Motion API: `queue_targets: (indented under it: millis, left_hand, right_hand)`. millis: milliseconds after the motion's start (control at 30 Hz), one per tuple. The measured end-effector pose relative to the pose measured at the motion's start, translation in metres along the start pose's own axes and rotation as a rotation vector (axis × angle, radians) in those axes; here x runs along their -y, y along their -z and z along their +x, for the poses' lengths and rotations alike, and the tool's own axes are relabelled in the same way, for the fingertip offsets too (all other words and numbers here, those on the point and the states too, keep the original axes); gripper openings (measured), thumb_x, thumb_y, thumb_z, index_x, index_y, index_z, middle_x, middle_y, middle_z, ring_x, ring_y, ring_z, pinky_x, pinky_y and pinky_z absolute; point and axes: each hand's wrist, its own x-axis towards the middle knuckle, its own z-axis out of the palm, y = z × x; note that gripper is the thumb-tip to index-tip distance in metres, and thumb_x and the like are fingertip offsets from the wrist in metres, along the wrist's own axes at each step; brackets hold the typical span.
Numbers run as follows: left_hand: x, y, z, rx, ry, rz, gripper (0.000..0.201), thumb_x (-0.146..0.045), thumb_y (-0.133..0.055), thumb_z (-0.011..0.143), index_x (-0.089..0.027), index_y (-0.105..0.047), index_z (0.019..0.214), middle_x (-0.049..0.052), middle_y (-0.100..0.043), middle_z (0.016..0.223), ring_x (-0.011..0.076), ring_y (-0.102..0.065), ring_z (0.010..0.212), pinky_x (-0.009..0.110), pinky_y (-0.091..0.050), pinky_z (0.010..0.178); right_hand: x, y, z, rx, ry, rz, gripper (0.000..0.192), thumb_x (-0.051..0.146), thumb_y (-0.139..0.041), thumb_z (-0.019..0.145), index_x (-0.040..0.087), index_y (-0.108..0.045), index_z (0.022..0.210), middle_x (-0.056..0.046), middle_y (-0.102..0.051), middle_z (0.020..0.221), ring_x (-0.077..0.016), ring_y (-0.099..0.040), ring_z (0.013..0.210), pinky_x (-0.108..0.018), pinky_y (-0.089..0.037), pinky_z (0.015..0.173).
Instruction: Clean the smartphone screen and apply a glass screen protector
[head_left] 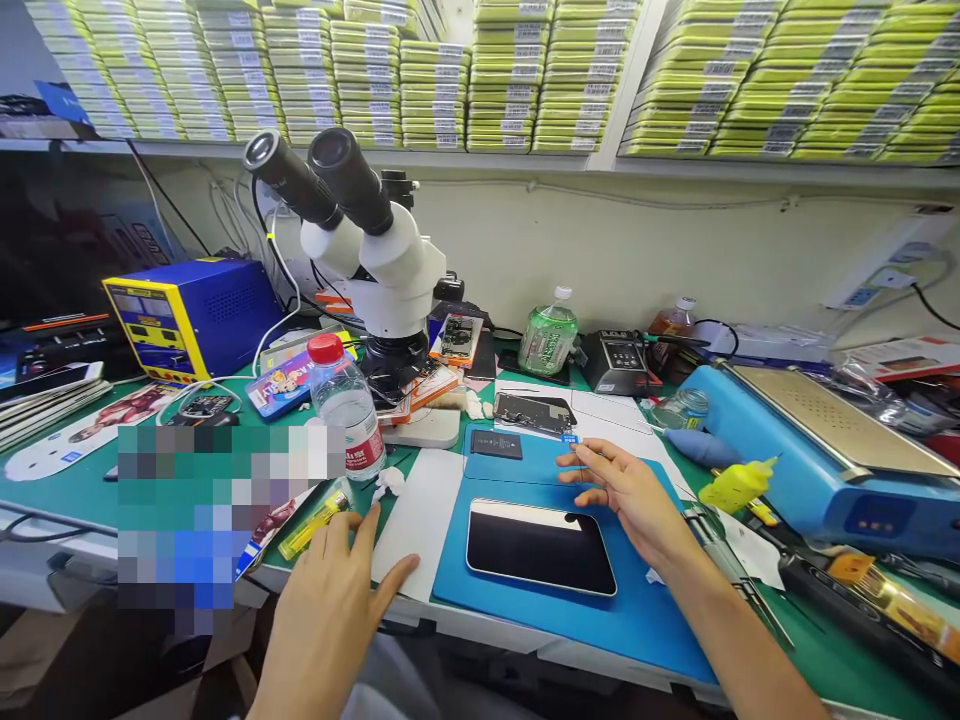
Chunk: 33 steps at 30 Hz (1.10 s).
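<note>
In the head view we take the blue mat (525,610) on the green bench (75,490) as our landmark. On the mat lies a phone (540,545), screen up and dark, near the mat's middle. Our right hand (630,495) hovers just beyond the phone's far right corner, fingers loosely spread and empty, the fingertips reaching toward a small dark part (496,444) at the mat's far edge. Our left hand (330,595) rests at the near edge of the bench left of the mat, open, fingers spread, thumb on a white sheet (420,505) that lies beside the mat. A water bottle (346,405) stands further left of the mat, and a microscope (375,260) rises behind it. A yellow squeeze bottle (739,485) lies right of the mat.
</note>
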Motion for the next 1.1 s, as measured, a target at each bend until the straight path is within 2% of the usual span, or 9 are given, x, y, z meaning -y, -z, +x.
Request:
queue_targets:
  millis: [100,267,400,500,667,733,833,967,1100]
  left_hand:
    - [-0.008,0.004,0.006,0.186,0.133,-0.080,0.050,-0.040,-0.069,0.101,-0.012,-0.065,0.142,0.020,-0.068,0.121,0.0402,-0.069,0.109,0.051,-0.054,0.087]
    - [-0.011,0.020,0.025,0.469,0.374,-0.390,0.042,-0.023,-0.059,0.103,-0.014,-0.062,0.144,0.016,-0.071,0.120,0.0404,-0.066,0.117,0.058,-0.049,0.097]
    - [-0.010,0.024,0.032,0.487,0.399,-0.518,0.030,-0.020,-0.055,0.098,-0.017,-0.069,0.124,0.011,-0.070,0.107,0.0348,-0.067,0.107,0.053,-0.049,0.096]
    - [-0.006,0.023,0.030,0.451,0.374,-0.565,0.025,-0.035,-0.050,0.100,-0.021,-0.070,0.105,0.010,-0.068,0.105,0.0317,-0.066,0.104,0.048,-0.051,0.094]
    - [-0.004,0.038,0.043,0.293,0.410,-0.573,0.036,-0.053,-0.043,0.104,-0.026,-0.064,0.113,0.009,-0.072,0.119,0.0317,-0.067,0.111,0.046,-0.052,0.095]
    - [-0.010,0.045,0.060,0.217,0.372,-0.576,0.034,-0.050,-0.044,0.105,-0.029,-0.062,0.124,0.006,-0.076,0.119,0.0311,-0.071,0.110,0.044,-0.054,0.090]
    - [-0.021,0.045,0.094,0.159,0.181,-0.572,0.033,-0.040,-0.042,0.108,-0.027,-0.061,0.131,0.008,-0.077,0.125,0.0301,-0.072,0.112,0.045,-0.054,0.096]
    - [-0.033,0.029,0.139,0.244,-0.044,-0.580,0.034,-0.029,-0.039,0.108,-0.023,-0.066,0.127,0.008,-0.076,0.133,0.0285,-0.068,0.126,0.043,-0.053,0.107]
    - [-0.037,0.009,0.172,0.338,-0.268,-0.547,0.035,-0.024,-0.042,0.106,-0.022,-0.070,0.126,0.009,-0.075,0.134,0.0290,-0.067,0.126,0.046,-0.051,0.111]
  right_hand:
    - [-0.001,0.001,0.000,-0.018,0.018,0.009,0.059,0.059,-0.098,0.065,0.019,-0.074,0.101,-0.008,-0.080,0.099,-0.0199,-0.075,0.082,-0.023,-0.061,0.052]
    - [-0.002,0.004,-0.002,-0.057,0.055,0.041,0.064,0.062,-0.099,0.062,0.018,-0.074,0.102,-0.008,-0.080,0.097,-0.0203,-0.073,0.081,-0.022,-0.059,0.049]
    - [-0.001,0.004,-0.008,-0.095,0.104,0.059,0.064,0.063,-0.099,0.061,0.018,-0.074,0.099,-0.008,-0.079,0.094,-0.0210,-0.073,0.080,-0.023,-0.059,0.049]
    - [0.000,0.006,-0.011,-0.131,0.144,0.090,0.062,0.061,-0.098,0.063,0.018,-0.074,0.101,-0.009,-0.080,0.095,-0.0212,-0.073,0.081,-0.023,-0.060,0.049]
    - [0.001,0.011,-0.011,-0.222,0.217,0.197,0.057,0.058,-0.098,0.063,0.021,-0.075,0.100,-0.006,-0.079,0.096,-0.0197,-0.072,0.083,-0.020,-0.057,0.047]
    - [0.002,0.014,-0.011,-0.258,0.244,0.243,0.054,0.056,-0.098,0.062,0.023,-0.074,0.097,-0.004,-0.078,0.095,-0.0181,-0.072,0.082,-0.019,-0.055,0.046]
    - [0.003,0.016,-0.012,-0.283,0.265,0.295,0.053,0.054,-0.099,0.060,0.023,-0.074,0.095,-0.002,-0.076,0.094,-0.0164,-0.071,0.081,-0.017,-0.053,0.045]
    - [0.003,0.017,-0.013,-0.267,0.248,0.315,0.053,0.053,-0.099,0.059,0.023,-0.074,0.094,-0.003,-0.076,0.092,-0.0169,-0.071,0.079,-0.018,-0.054,0.045]
    - [0.003,0.016,-0.015,-0.225,0.209,0.288,0.045,0.051,-0.096,0.067,0.023,-0.074,0.096,-0.005,-0.078,0.096,-0.0191,-0.072,0.082,-0.020,-0.056,0.047]
